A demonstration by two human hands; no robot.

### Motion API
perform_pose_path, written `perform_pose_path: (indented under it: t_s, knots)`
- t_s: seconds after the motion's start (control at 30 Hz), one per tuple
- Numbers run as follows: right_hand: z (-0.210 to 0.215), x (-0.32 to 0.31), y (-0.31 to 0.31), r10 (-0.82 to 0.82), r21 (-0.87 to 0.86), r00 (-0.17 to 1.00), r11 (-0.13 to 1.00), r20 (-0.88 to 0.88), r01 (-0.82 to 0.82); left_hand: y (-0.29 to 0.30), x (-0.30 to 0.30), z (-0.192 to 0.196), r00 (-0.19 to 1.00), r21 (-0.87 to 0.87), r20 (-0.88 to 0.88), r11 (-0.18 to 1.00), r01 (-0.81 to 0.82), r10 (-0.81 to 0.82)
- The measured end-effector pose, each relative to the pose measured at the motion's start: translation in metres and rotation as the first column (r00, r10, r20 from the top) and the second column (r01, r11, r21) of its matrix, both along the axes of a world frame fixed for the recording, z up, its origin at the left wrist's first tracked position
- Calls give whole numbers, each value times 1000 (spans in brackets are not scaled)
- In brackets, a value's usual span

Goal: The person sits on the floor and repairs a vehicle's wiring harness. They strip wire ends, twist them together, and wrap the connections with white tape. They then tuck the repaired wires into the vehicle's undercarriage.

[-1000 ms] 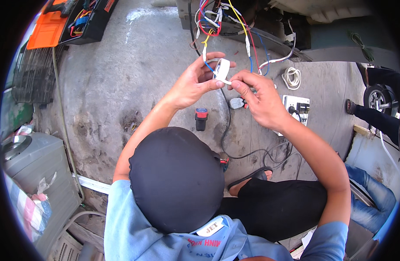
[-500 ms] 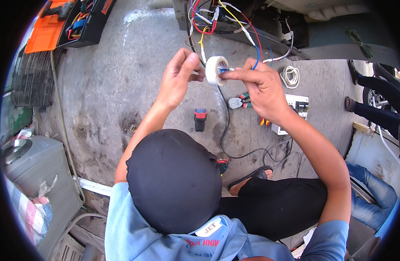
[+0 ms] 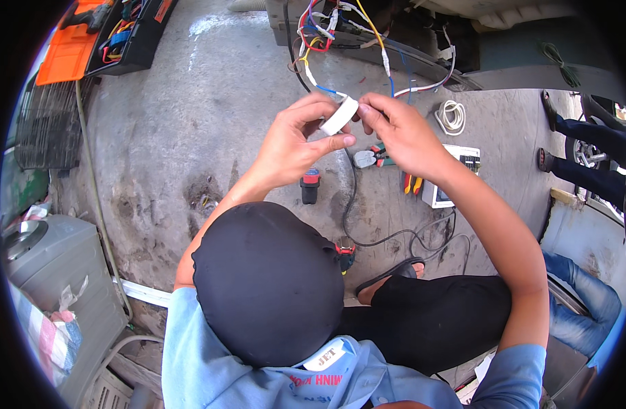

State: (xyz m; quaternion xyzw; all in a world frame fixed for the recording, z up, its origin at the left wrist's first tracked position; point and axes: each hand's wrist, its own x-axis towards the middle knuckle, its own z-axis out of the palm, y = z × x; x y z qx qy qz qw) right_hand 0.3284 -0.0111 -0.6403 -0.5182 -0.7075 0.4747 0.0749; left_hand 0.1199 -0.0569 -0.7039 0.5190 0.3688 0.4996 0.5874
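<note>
A roll of white tape [image 3: 339,116] sits tilted between the thumb and fingers of my left hand [image 3: 302,129]. Close against its right side, my right hand [image 3: 394,126] has thumb and index finger pinched together; whatever lies between them is hidden. A thin wire with a blue stretch [image 3: 326,89] runs down to the top of the roll from the bundle of coloured wires [image 3: 319,31]. Several of those wires have white-wrapped joints. A second wire with a blue end passes behind my right hand.
On the concrete floor lie pliers [image 3: 367,158], a red-and-black battery pack [image 3: 310,186], yellow-and-red handled tools [image 3: 412,184], a white electrical box [image 3: 439,195] and a coiled white cable [image 3: 450,118]. An orange-and-black toolbox [image 3: 125,37] stands far left. Another person's legs [image 3: 589,143] show at right.
The tape roll has gone from my right index finger into my left hand's grip and tilted. My left hand moved right, and the blue-ended wire now meets the roll.
</note>
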Motion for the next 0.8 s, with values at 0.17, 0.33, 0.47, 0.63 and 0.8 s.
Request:
perform_pose_path:
  t_s: [0.17, 0.33, 0.47, 0.63, 0.8]
  knots:
    - [2, -2, -7, -141, -171, 974, 979, -175, 111, 0, -15, 9, 882, 18, -468, 998, 65, -49]
    - [5, 1, -14, -178, -282, 911, 957, -371, 72, 5, -10, -4, 934, -39, -354, 999, 31, -43]
    - [1, 5, -12, -80, -323, 943, 946, -322, -31, 4, -1, -29, 980, -166, 173, 978, 125, -96]
    - [-8, 1, -18, -183, -185, 959, 972, -214, 144, 13, -4, -34, 840, -252, 532, 926, 282, -111]
    - [5, -10, -11, -148, -84, 982, 987, -115, 139, 23, -5, -27, 807, -281, 587, 918, 279, -66]
